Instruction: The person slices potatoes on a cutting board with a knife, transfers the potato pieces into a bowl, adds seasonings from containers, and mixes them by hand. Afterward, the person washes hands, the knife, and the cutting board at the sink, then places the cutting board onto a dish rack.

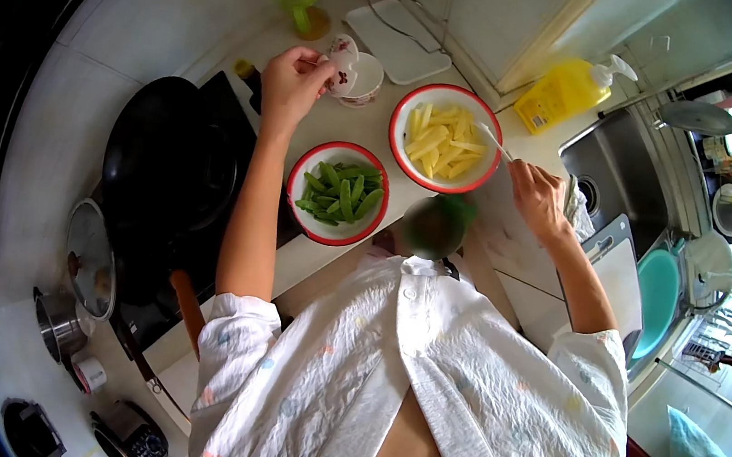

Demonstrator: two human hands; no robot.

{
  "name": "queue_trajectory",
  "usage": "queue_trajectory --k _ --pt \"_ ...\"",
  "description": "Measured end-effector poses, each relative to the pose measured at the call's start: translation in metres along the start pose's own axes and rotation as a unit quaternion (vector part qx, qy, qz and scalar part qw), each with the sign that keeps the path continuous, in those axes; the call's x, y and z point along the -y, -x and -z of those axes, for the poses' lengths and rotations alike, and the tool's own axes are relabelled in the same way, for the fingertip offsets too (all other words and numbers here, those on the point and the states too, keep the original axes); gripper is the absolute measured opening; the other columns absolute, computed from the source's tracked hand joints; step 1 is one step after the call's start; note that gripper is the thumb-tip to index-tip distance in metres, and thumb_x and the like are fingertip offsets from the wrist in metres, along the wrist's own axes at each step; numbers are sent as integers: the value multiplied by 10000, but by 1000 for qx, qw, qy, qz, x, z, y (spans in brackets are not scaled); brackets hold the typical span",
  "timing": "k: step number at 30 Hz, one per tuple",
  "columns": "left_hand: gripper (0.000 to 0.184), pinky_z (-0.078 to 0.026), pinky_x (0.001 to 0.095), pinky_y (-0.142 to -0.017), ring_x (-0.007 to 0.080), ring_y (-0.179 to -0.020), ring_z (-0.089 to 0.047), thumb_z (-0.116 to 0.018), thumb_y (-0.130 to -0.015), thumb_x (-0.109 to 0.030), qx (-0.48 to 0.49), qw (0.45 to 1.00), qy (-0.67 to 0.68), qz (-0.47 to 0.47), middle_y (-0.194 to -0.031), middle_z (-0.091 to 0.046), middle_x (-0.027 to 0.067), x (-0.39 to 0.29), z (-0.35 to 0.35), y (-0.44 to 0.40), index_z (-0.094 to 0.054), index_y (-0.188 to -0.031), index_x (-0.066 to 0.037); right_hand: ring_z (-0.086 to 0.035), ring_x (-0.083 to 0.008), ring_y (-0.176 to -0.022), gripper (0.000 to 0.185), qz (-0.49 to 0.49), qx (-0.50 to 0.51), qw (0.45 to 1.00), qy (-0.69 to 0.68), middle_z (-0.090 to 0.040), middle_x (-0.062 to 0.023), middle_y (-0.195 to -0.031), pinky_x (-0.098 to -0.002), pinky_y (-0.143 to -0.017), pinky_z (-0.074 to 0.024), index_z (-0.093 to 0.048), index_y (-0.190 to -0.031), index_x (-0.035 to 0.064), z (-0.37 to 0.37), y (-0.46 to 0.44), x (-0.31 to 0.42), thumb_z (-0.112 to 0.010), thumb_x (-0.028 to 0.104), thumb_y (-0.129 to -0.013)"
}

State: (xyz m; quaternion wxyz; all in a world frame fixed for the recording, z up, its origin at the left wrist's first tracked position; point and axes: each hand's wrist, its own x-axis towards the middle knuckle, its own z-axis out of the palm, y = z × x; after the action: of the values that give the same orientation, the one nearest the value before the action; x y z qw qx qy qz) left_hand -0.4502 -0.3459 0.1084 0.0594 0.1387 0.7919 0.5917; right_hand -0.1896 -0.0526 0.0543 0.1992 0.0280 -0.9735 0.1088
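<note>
My left hand (295,83) pinches a small white lid with a red pattern (341,77), tilted beside a white cup (365,77) on the counter. In my right hand (536,195) is a thin, pale-tipped utensil (492,140), its tip over the right edge of a red-rimmed bowl. Pale yellow strips (438,144) fill that bowl (393,131). Green pods (348,192) lie in a second red-rimmed bowl (294,192), nearer my body and to the left.
A black wok (152,147) sits on the stove at left. Behind the bowls are a white tray (398,41) and a yellow pump bottle (565,95). At right are the sink (621,159), a cutting board (610,268) and a turquoise basin (656,296).
</note>
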Motion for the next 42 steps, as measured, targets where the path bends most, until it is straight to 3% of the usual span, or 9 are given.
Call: queue_trajectory --k 5,8,19,22,24,29,34,37,42 --pt "279 -504 317 -603 172 -628 -651 -729 -742 -197 -9 978 -198 -68 -733 -687 109 9 -6 -14 -649 -887 28 -602 -370 -632 135 -218 -22 943 -249 -603 -193 -658 -442 -574 -482 -617 -775 17 -25 -99 53 -591 136 -833" --pt "233 -510 461 -734 384 -817 -645 -711 -688 -223 -13 950 -298 -88 -828 -669 198 25 -19 -33 -646 -802 -31 -620 -403 -715 219 -191 -27 952 -238 -628 -207 -719 -460 -655 -503 -642 -748 14 -81 -159 75 -589 207 -836" --pt "277 -515 462 -750 398 -881 -638 -726 -695 -200 66 900 -405 -149 -906 -669 201 85 -64 -65 -662 -887 -10 -659 -341 -690 297 -300 144 875 -352 -665 -166 -701 -424 -688 -519 -689 -850 34 -126 -175 48 -659 326 -804" --pt "257 -533 464 -735 394 -834 -654 -723 -751 -212 70 914 -392 -74 -875 -669 209 77 -64 -61 -646 -869 3 -648 -297 -952 452 -182 112 950 -229 -672 -178 -1021 -441 -812 -505 -642 -1124 79 -91 -130 14 -670 382 -789" --pt "267 -534 459 -736 387 -841 -653 -721 -765 -237 77 907 -409 -62 -870 -668 192 70 -63 -60 -652 -891 -11 -451 -353 -1242 681 85 177 980 -33 -448 -203 -1359 -503 -990 -382 -464 -1370 134 -103 -91 -7 -703 330 -764" --pt "282 -527 448 -714 360 -855 -647 -698 -805 -292 4 898 -430 -96 -844 -656 151 65 -62 -36 -668 -952 -53 -320 -457 -1287 870 38 132 990 -16 -347 -209 -1407 -643 -997 -298 -385 -1416 201 -133 -71 18 -765 309 -640" --pt "260 -488 397 -622 267 -706 -623 -688 -836 -262 -84 967 -203 -126 -779 -635 94 41 -55 16 -667 -989 -53 -431 -400 -1159 650 -6 132 990 -52 -459 -169 -1242 -564 -913 -377 -521 -1243 158 -140 -83 15 -743 200 -634" --pt "226 -440 270 -547 102 -576 -528 -686 -861 -210 -56 996 -62 -39 -679 -579 28 19 -63 76 -658 -988 -24 -456 -364 -1151 577 12 134 985 -108 -479 -152 -1222 -493 -928 -403 -544 -1207 138 -150 -89 1 -680 54 -652" --pt "193 -449 225 -507 76 -560 -548 -680 -883 -208 104 972 117 178 -715 -616 15 46 -117 170 -623 -916 -27 -450 -361 -1198 624 70 162 974 -144 -473 -160 -1273 -439 -973 -406 -531 -1261 115 -119 -105 -12 -592 -77 -669"
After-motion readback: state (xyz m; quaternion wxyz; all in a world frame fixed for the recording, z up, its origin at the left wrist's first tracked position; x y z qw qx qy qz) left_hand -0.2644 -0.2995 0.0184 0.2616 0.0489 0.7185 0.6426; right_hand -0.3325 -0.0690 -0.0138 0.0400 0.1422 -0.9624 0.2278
